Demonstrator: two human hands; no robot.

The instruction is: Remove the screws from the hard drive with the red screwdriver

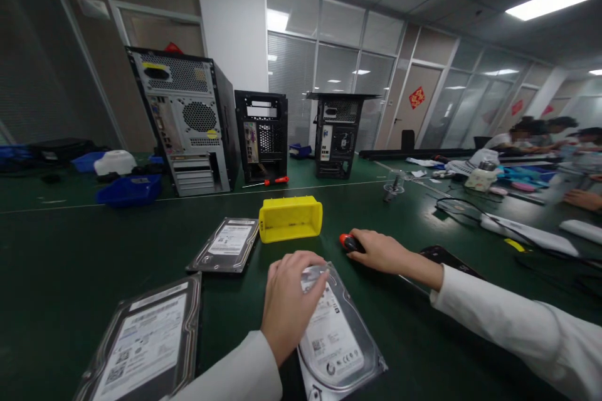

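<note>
Our left hand (288,301) presses, fingers curled, on the hard drive (335,338) lying on the worktop (70,244); our right hand (382,252) closes around the red-handled screwdriver (348,242), apparently poised to engage a screw.

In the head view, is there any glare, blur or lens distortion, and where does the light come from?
Head view: light comes from the ceiling panels; mild glare sits on the hard drive under the left hand; the right hand, resting on a red-and-black tool, looks sharp; the wide lens bends the ceiling lines and tilts the computer case; the people far right are blurred.
</note>
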